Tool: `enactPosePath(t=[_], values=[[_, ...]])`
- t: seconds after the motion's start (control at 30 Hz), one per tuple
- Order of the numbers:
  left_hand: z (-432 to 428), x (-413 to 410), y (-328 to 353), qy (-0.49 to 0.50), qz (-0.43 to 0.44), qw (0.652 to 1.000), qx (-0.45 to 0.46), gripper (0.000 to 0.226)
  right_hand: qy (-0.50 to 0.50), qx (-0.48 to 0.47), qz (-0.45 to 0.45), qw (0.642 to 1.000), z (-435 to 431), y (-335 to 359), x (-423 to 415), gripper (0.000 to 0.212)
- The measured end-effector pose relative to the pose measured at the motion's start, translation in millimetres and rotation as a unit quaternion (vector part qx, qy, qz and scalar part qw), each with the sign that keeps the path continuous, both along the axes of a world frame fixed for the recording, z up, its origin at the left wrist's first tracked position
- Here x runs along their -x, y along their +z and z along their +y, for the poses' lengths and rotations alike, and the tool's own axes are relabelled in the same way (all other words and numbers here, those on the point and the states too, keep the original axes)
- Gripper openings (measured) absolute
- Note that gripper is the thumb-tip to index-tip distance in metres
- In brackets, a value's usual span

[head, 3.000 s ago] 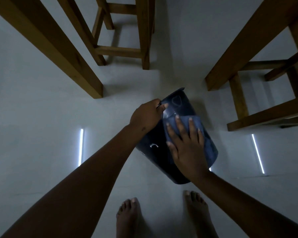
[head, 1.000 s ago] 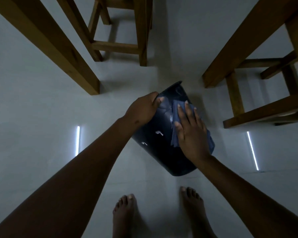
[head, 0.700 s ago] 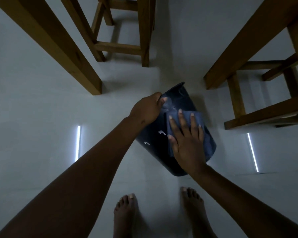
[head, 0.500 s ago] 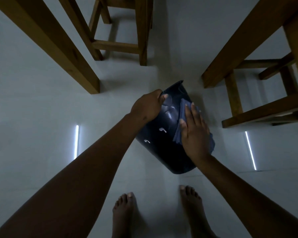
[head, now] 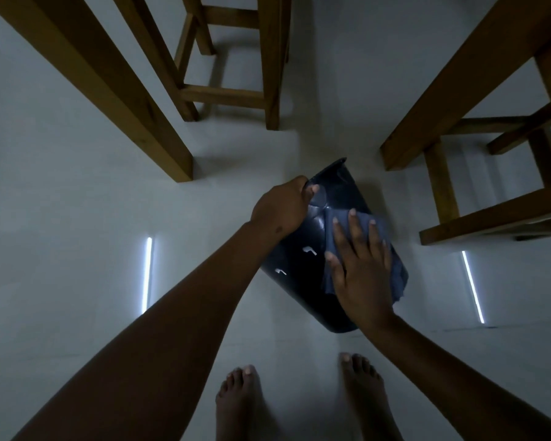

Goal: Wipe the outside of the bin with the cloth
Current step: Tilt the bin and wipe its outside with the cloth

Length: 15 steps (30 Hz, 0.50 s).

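On the floor between the wooden legs (head: 115, 90), the dark bin (head: 295, 265) lies tipped, left hand (head: 280, 210) gripping what looks like its rim, right hand (head: 361, 272) flat, fingers spread, pressing the cloth (head: 392, 275) on its side.

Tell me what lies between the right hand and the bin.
The cloth lies there, pressed flat by the right hand against the bin, in the head view.
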<state>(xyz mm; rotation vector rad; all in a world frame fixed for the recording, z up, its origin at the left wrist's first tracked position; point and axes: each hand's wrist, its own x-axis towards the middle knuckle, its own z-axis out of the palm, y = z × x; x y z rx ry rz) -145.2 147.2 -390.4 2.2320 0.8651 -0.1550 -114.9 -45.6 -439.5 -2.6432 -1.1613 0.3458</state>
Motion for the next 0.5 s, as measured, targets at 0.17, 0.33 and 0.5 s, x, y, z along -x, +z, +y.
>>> enactPosePath(t=[0.17,0.33,0.5], values=[[4.0,6.8,3.4,0.000,-0.019,0.999,0.043,0.033,0.031,-0.003,-0.013,0.999,-1.8,-1.6,-9.3,0.057],[4.6,41.7,-10.7,0.010,-0.041,0.999,0.019,0.027,-0.038,-0.019,0.034,0.998,-2.2,-1.9,-33.6,0.063],[0.9,30.0,-14.0,0.016,-0.085,0.996,-0.017,0.030,0.045,0.007,-0.039,0.998,-2.3,-1.2,6.7,0.056]])
